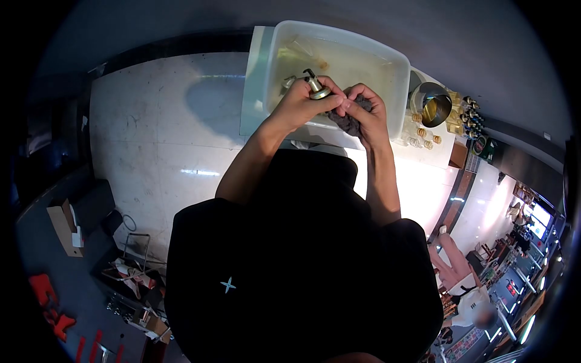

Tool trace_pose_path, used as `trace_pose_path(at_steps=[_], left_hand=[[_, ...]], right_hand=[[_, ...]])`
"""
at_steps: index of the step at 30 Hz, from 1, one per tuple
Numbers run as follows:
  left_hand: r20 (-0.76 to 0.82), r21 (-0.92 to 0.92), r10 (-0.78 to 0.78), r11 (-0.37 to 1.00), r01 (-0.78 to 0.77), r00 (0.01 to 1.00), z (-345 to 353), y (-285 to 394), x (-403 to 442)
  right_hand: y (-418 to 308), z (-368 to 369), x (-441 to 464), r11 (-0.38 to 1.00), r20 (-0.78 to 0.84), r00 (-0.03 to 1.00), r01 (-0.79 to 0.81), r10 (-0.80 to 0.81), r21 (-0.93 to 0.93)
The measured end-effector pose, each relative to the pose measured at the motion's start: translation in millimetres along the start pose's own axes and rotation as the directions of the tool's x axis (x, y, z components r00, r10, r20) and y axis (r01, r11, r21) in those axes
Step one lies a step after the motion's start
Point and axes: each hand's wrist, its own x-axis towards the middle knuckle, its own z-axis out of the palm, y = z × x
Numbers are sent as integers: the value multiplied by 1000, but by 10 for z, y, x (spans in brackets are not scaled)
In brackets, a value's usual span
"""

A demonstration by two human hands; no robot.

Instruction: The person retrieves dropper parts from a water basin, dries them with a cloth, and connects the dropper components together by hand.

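Over a white plastic tub (399, 91) of yellowish water, my left hand (301, 104) is closed around a metal fitting with a black spout (315, 88), its spout pointing up and away. My right hand (370, 115) grips a crumpled dark cloth (346, 123). The fingertips of both hands meet between the fitting and the cloth; whether they pinch something small there cannot be made out. Clear objects (289, 81) lie in the tub beside my left hand.
Right of the tub stand a round metal bowl (431, 104), coil springs (428, 144) and several small bottles or pump parts (469, 115). A cardboard box (458, 155) is near the table's right end. Another person (463, 284) is at the far lower right.
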Motion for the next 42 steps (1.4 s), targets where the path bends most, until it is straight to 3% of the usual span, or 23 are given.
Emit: trace_pose_path(at_steps=[5, 8, 11, 12, 14, 15, 17, 18, 22, 27, 30, 35, 38, 42], left_hand=[[-5, 10, -32, 999, 33, 999, 24, 53, -11], [-31, 37, -127, 991, 128, 991, 62, 125, -10], [-163, -275, -48, 961, 1, 985, 62, -93, 47], [-223, -141, 9, 989, -42, 975, 49, -98, 55], [-314, 138, 145, 985, -106, 938, 33, -105, 79], [-294, 223, 211, 964, -148, 932, 48, -97, 75], [-240, 386, 336, 894, -228, 911, 90, -69, 52], [-239, 428, 342, 877, -217, 909, 87, -39, 51], [-212, 507, 358, 836, -211, 909, 52, 50, 40], [-158, 502, 346, 835, -227, 925, 23, 50, 43], [-136, 419, 315, 877, -233, 939, 8, -34, 70], [-137, 338, 277, 916, -218, 951, 62, -87, 48], [-164, 366, 227, 918, -154, 960, 21, -144, 47], [-210, 637, 279, 766, -85, 937, 53, -140, 34]], right_hand=[[-48, 18, -1, 998, 17, 1000, 3, -2, -66], [-61, 18, -4, 994, 32, 999, -2, 5, -111], [-16, 3, -3, 977, -94, 992, 67, -87, -202], [-5, 1, 0, 965, -156, 978, 97, -138, -242], [-33, 11, 23, 988, -172, 975, 131, -143, -82], [-46, 17, 34, 989, -180, 973, 147, -145, -2], [3, -39, 41, 985, -247, 954, 170, -172, -30], [19, -68, 40, 983, -279, 942, 179, -184, -44], [-5, -231, 23, 921, -309, 934, 269, -178, 281], [-114, -160, -29, 836, -241, 966, 210, -96, 507], [-100, 0, 4, 912, -295, 942, 255, -159, 321], [-165, 201, -9, 983, -263, 951, 179, -163, 36], [-145, 222, -23, 970, -225, 944, 222, -240, -104], [-152, 345, -79, 934, -171, 949, 210, -266, -290]])
